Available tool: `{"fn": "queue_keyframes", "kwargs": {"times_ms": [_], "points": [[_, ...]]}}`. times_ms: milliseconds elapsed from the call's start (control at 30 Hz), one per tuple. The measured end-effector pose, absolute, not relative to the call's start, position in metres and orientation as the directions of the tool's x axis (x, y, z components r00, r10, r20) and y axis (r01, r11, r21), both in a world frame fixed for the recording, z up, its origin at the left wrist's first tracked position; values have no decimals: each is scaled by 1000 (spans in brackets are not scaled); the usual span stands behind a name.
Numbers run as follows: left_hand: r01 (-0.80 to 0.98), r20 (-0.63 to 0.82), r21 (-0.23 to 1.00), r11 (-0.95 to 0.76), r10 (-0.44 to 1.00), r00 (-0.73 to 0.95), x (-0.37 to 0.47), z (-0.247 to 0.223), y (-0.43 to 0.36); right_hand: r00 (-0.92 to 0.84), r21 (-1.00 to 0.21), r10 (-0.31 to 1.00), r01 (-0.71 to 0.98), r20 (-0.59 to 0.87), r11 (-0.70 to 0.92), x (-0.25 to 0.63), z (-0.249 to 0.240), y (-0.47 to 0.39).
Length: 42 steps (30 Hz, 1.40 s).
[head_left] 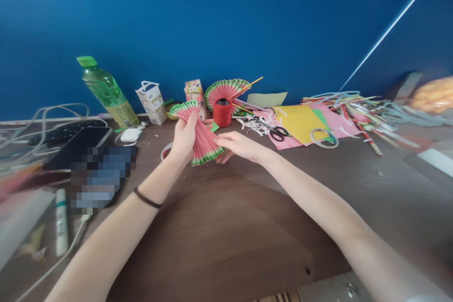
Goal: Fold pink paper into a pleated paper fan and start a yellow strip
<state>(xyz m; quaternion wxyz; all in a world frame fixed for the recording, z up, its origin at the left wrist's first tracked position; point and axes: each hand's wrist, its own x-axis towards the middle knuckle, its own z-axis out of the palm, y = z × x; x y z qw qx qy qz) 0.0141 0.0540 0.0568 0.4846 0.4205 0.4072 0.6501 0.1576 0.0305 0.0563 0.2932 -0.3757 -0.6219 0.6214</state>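
- Wall (226,23), painted blue, marks the far limit behind your work; reach sideways or toward yourself rather than forward.
- Desktop (212,226), brown, stretches between your forearms, giving you room to draw your elbows in; its near edge shows at the bottom, well apart from your hands.
- Pleated paper (207,144), pink with green ends, slants in mid-frame, raised between your two hands in front of a red thread spool. Its folds gather at a narrow waist and flare at both ends; the thin sheet would likely crease under a hard squeeze.
- Left hand (186,136) grasps the paper near its waist. A firm, even pinch there should stop the folds slipping.
- Right hand (234,145) pinches the lower flare's right edge between thumb and fingers. Work lightly, fold by fold, rather than tugging that corner.
- Spool (222,115), upright just beyond your hands, could tip if your knuckles swing forward.
- Scissors (278,133) lie among white paper scraps to your right; sweep that way with care.
- Cable (79,236) trails beside your left forearm, a likely snag if that elbow drifts outward.
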Motion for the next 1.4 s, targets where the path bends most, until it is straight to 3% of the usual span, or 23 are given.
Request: {"fn": "queue_keyframes", "kwargs": {"times_ms": [667,967,1400], "points": [[-398,80,894,-206,947,-311,23,53,52,-609,-914,792,296,44,278,137,34,15],[-514,15,834,-201,940,-342,26,61,45,-499,-671,852,580,157,463,130,42,0],[-599,26,769,-226,946,-323,26,64,42,-446,-599,890,689,94,409,127,49,-11]]}}
